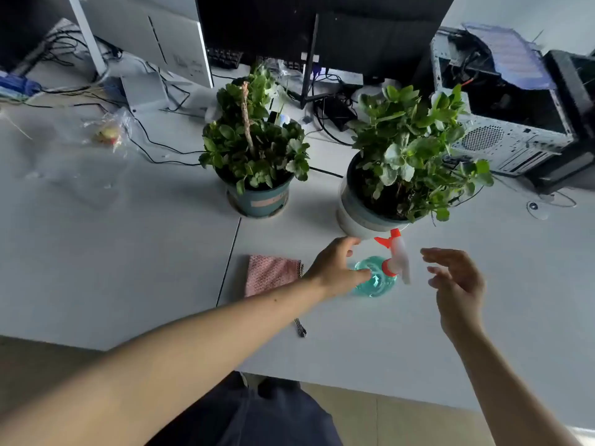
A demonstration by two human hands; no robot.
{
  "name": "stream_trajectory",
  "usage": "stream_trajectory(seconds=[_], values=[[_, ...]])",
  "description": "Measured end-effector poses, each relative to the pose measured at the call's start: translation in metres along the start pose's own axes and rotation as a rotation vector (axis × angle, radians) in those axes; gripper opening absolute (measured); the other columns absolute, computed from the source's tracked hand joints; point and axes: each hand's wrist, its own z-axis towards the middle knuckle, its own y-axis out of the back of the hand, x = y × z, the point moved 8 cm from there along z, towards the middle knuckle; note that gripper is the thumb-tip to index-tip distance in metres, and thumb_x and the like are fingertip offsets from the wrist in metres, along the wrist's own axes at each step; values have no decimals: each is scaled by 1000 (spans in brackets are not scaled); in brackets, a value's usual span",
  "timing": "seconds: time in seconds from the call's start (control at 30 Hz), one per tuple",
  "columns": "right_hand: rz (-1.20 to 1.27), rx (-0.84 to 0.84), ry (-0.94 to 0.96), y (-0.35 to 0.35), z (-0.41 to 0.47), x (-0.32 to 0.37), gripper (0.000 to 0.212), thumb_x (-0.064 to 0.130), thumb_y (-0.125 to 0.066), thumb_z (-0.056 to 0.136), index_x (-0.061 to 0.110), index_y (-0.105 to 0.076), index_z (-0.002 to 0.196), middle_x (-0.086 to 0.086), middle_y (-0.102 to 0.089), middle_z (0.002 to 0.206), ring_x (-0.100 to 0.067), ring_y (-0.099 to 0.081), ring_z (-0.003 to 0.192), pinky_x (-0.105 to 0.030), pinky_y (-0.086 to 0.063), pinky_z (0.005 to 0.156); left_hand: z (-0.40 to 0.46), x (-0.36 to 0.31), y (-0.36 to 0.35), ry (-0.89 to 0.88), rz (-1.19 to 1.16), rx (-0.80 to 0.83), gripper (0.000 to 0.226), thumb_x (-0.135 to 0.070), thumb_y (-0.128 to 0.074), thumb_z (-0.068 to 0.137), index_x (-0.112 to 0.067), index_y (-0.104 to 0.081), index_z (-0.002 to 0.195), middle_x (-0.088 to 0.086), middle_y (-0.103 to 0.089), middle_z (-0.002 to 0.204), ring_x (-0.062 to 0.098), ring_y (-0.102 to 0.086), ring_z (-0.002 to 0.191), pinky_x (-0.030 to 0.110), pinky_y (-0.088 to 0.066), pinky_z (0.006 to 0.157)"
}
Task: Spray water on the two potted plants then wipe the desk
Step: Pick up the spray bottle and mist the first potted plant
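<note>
A teal spray bottle (pixel 378 281) with a white and orange trigger head stands on the white desk (pixel 128 252), just in front of the right plant. My left hand (pixel 338 268) rests against the bottle's left side with fingers curled around it. My right hand (pixel 457 284) hovers open a little to the right of the spray head, not touching it. Two leafy potted plants stand behind: one in a teal pot (pixel 257 201), one in a white pot (pixel 357 214). A folded pink cloth (pixel 270 273) lies left of the bottle, partly under my left wrist.
Monitors (pixel 370 37) and tangled cables (pixel 154 140) line the back of the desk. An open computer case (pixel 502 101) stands at the right rear. A crumpled plastic bag (pixel 109 132) lies at the left. A small dark strap (pixel 300 327) lies near the front edge.
</note>
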Motion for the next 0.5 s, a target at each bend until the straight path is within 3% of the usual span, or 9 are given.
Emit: stream_trajectory(seconds=[0.13,0.23,0.33,0.43,0.5], values=[[-90,213,-79,-26,-1,-22,75,-34,-44,59,23,-64,103,-4,-71,111,-24,-62,113,-45,-49,91,6,10,-16,89,16,83,88,-18,-72,74,-20,-25,149,0,-32,156,15,-35,140,32,-36,110],[-107,426,-103,-47,4,-28,78,-27,-66,62,23,-58,122,0,-66,124,-21,-60,117,-50,-46,100,9,18,-26,148,46,128,96,-16,-72,73,-20,-17,152,2,-28,158,14,-28,144,29,-34,111],[-129,566,-78,-61,10,-27,87,-11,-83,65,21,-47,137,7,-63,132,-16,-59,120,-39,-47,98,11,20,-31,165,90,152,96,-15,-71,74,-22,-16,152,6,-30,157,17,-30,143,22,-34,104],[-163,608,-18,-73,18,-25,91,1,-87,64,14,-41,142,7,-60,130,7,-55,118,-15,-49,90,12,23,-35,203,95,159,91,-10,-68,75,-24,-20,151,6,-36,154,19,-37,138,22,-38,98],[-224,600,33,-81,21,-25,85,8,-88,67,13,-44,139,1,-61,127,6,-55,116,-18,-50,90,12,23,-37,219,88,167,87,-6,-66,74,-23,-26,149,7,-41,149,21,-43,132,28,-43,102]])
